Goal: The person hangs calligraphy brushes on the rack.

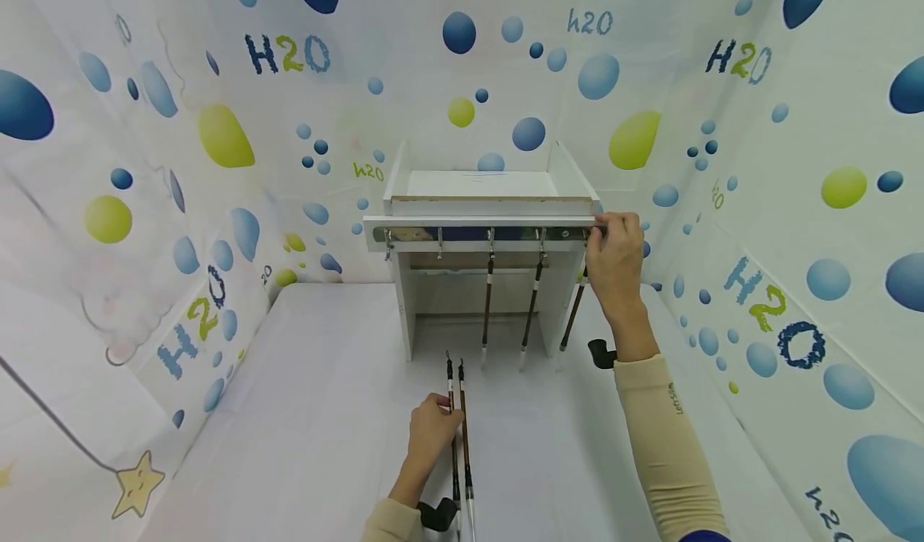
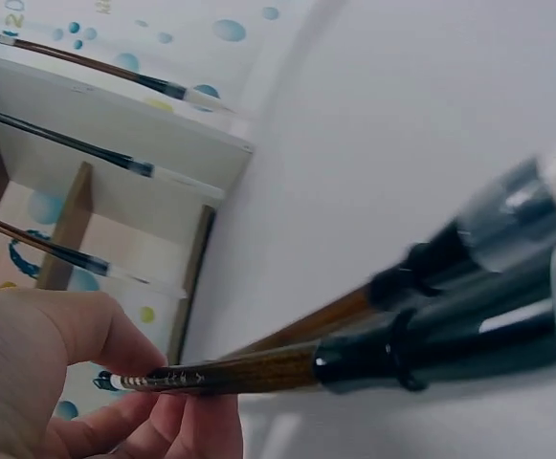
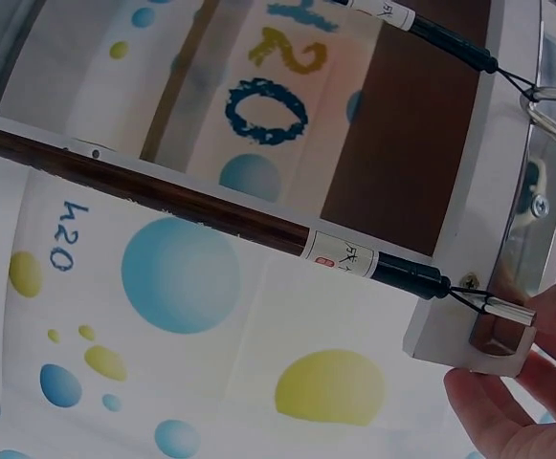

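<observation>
My left hand (image 1: 435,426) pinches a dark-handled calligraphy brush (image 2: 268,371) between thumb and fingers, low over the white table. A second calligraphy brush (image 1: 464,422) lies close beside it, bristle end toward me. My right hand (image 1: 619,257) grips the right end of the hook rail (image 1: 476,234) on the front of a white shelf; in the right wrist view its fingers (image 3: 478,406) bend around the rail's end by the last hook (image 3: 509,311). From that hook a calligraphy brush (image 3: 163,186) hangs by a black loop. Two more brushes (image 1: 532,305) hang further left.
The white shelf unit (image 1: 404,309) stands at the back of the table (image 1: 325,414), its upper tray (image 1: 476,183) above the rail. Two hooks (image 1: 439,245) at the left hold nothing. A patterned curtain (image 1: 794,165) closes off the back and sides.
</observation>
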The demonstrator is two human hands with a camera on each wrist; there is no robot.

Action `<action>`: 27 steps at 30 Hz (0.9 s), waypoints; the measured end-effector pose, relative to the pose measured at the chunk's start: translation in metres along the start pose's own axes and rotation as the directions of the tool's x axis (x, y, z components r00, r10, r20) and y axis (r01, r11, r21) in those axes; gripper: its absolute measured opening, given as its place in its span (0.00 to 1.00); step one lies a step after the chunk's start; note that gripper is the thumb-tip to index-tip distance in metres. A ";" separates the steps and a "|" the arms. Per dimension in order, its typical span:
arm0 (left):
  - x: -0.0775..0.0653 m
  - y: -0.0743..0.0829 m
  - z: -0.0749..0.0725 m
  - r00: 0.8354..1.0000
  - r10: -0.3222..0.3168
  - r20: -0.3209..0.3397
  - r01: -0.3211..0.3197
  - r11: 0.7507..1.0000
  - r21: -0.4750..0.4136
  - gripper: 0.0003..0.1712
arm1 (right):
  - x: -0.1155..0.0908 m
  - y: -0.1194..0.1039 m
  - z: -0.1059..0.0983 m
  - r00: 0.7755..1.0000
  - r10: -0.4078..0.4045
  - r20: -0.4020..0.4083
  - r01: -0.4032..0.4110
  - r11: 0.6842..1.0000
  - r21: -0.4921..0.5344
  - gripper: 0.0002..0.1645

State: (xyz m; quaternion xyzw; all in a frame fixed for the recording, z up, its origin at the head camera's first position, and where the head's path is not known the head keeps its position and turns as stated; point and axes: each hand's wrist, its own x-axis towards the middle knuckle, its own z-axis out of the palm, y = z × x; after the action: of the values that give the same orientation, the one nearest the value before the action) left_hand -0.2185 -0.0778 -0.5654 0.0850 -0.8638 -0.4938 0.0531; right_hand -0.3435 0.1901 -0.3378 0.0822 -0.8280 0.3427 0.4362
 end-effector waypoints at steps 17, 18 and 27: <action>0.005 0.047 -0.029 0.992 0.103 -0.078 -0.107 0.993 -0.048 0.17 | 0.000 0.000 0.000 1.000 -0.016 -0.009 0.016 1.000 0.008 0.14; 0.005 0.050 -0.031 0.990 0.114 -0.082 -0.118 0.992 -0.049 0.17 | 0.000 0.000 0.000 1.000 -0.017 -0.010 0.017 1.000 0.007 0.14; 0.004 0.078 -0.052 0.977 0.184 -0.111 -0.193 0.978 -0.082 0.17 | 0.000 0.000 0.000 1.000 -0.002 -0.005 0.002 1.000 0.009 0.14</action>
State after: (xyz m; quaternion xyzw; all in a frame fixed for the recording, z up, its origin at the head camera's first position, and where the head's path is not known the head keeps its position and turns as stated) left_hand -0.2206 -0.0837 -0.4722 0.0255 -0.8402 -0.5210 0.1482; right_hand -0.3433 0.1905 -0.3377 0.0841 -0.8252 0.3460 0.4384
